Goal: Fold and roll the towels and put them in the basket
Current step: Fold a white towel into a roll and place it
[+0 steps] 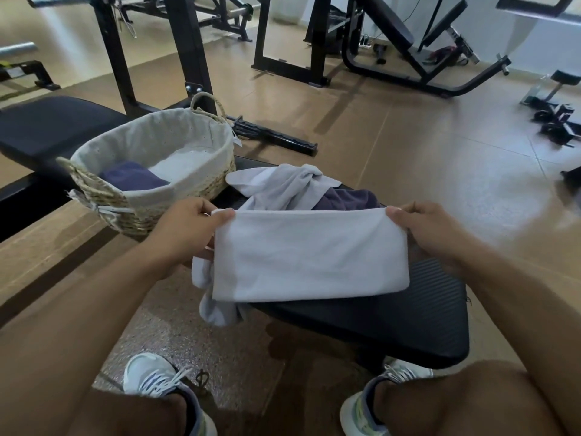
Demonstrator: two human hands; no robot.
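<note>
- A woven basket (pixel 147 196) with a pale cloth liner and two rope handles sits at the far left end of a black padded gym bench (pixel 377 322).
- Inside the basket, a dark blue towel (pixel 132 177) lies against the near left wall; the rest of the liner floor is bare.
- The left hand (pixel 185 234) pinches the top left corner of a white towel (pixel 308 256), thumb on top and fingers curled behind the cloth.
- The right hand (pixel 430 231) pinches the top right corner in the same closed grip.
- The white towel is folded into a wide band, held taut between the two hands just above the bench, its lower edge resting on the padding. Loose cloth hangs off the bench's left side below the left hand.
- Behind the held towel, a crumpled white towel (pixel 283 184) and a crumpled dark purple towel (pixel 345 198) lie heaped on the bench, just right of the basket.
- Two bare knees and two pale sneakers (pixel 151 379) show at the bottom, on a brown tiled floor.
- Black weight machines (pixel 393 42) stand well beyond the bench.
</note>
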